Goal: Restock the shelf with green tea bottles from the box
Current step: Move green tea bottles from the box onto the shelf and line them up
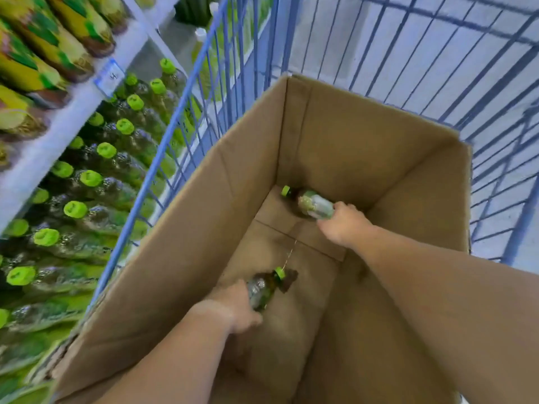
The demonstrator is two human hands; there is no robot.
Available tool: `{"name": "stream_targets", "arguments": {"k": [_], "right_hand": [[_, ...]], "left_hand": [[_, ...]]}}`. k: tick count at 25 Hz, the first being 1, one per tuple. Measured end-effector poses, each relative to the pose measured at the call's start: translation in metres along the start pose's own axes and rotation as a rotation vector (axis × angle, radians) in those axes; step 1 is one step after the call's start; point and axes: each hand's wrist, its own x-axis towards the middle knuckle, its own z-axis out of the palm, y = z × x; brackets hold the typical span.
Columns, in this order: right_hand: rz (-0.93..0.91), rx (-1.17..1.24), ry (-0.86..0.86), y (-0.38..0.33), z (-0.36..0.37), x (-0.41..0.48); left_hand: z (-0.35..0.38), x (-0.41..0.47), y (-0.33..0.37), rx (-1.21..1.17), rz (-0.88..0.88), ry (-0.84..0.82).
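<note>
Two hands reach deep into the box (175, 243). The left hand (233, 304) curls round the near bottle (262, 290). The right hand (344, 223) grips the far bottle (313, 204) by its end, likely so both go to the shelf (58, 135) together.

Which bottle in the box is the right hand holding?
The far bottle, in the back corner of the box; the right hand grips its base. The left hand holds the nearer bottle.

Bright even light, blurred edges
</note>
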Motion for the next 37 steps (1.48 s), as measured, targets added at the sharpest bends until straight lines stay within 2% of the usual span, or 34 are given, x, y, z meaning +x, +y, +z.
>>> {"name": "stream_targets", "arguments": {"k": [2,5,10,13,16,19,22,24,26,29,37], "right_hand": [[-0.024,-0.174,0.010,0.004,0.007,0.016],[-0.024,-0.255,0.013,0.008,0.022,0.041],[-0.074,-0.401,0.182,0.010,0.036,0.071],[-0.074,-0.411,0.182,0.005,0.040,0.080],[0.036,-0.247,0.000,0.005,0.045,0.084],[0.102,-0.054,-0.155,0.004,0.053,0.078],[0.146,0.286,-0.321,0.003,0.067,0.061],[0.238,0.515,-0.387,0.001,0.071,0.042],[0.264,0.665,-0.405,-0.003,0.070,0.023],[0.277,0.803,-0.328,-0.011,0.061,-0.015],[0.226,0.977,-0.218,-0.020,0.014,-0.098]], "left_hand": [[0.010,0.021,0.002,0.110,-0.047,-0.003],[0.028,0.049,0.000,0.161,-0.084,0.012],[0.049,0.078,-0.008,0.105,-0.077,0.092],[0.047,0.082,-0.012,0.045,-0.078,0.113],[0.038,0.082,-0.015,-0.112,-0.101,0.078],[0.032,0.083,-0.017,-0.469,-0.156,0.044],[0.029,0.074,-0.007,-0.860,-0.184,0.067],[0.023,0.066,0.003,-1.020,-0.156,0.074],[0.011,0.055,0.011,-1.084,-0.104,0.067],[-0.005,0.034,0.015,-1.094,-0.015,0.074],[-0.028,-0.039,0.018,-1.218,0.040,0.186]]}}
